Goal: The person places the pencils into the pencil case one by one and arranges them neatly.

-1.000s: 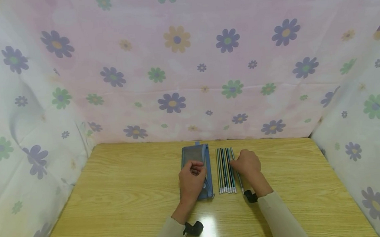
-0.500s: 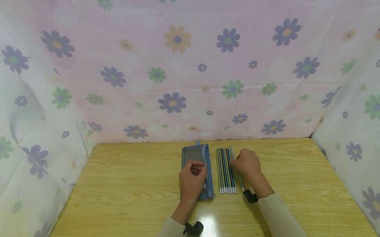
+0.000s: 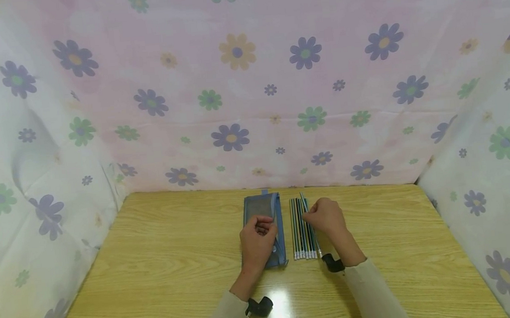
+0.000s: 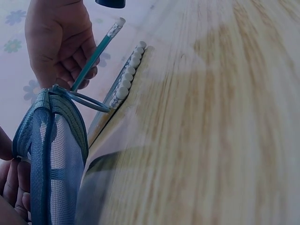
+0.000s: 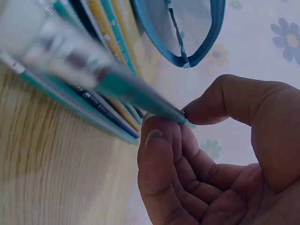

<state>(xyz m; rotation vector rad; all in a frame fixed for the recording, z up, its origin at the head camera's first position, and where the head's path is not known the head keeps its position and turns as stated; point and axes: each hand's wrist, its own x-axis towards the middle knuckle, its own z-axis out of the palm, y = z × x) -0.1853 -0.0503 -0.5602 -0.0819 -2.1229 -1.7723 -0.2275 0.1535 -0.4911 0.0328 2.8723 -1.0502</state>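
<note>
A blue mesh pencil case (image 3: 258, 206) lies on the table, and my left hand (image 3: 257, 246) pinches its side with curled fingers. Seen in the left wrist view, the zipped case (image 4: 63, 164) bulges open towards its end, with its pull tab sticking out. Between thumb and fingertips, my right hand (image 3: 330, 219) pinches a teal pencil (image 5: 136, 98), its white eraser towards me. That pencil is slightly slanted, raised over the right end of a row of pencils (image 3: 300, 235). The row lies side by side, erasers (image 4: 129, 77) lined up towards me.
The wooden table (image 3: 177, 255) stretches out on both sides of the case and pencils. A flowered cloth (image 3: 277, 102) rises behind it and along both sides. Each wrist wears a black camera (image 3: 259, 307).
My right hand has lifted the pencil and shifted left with it, so it now overlaps the right end of the row. My left hand stays at the case.
</note>
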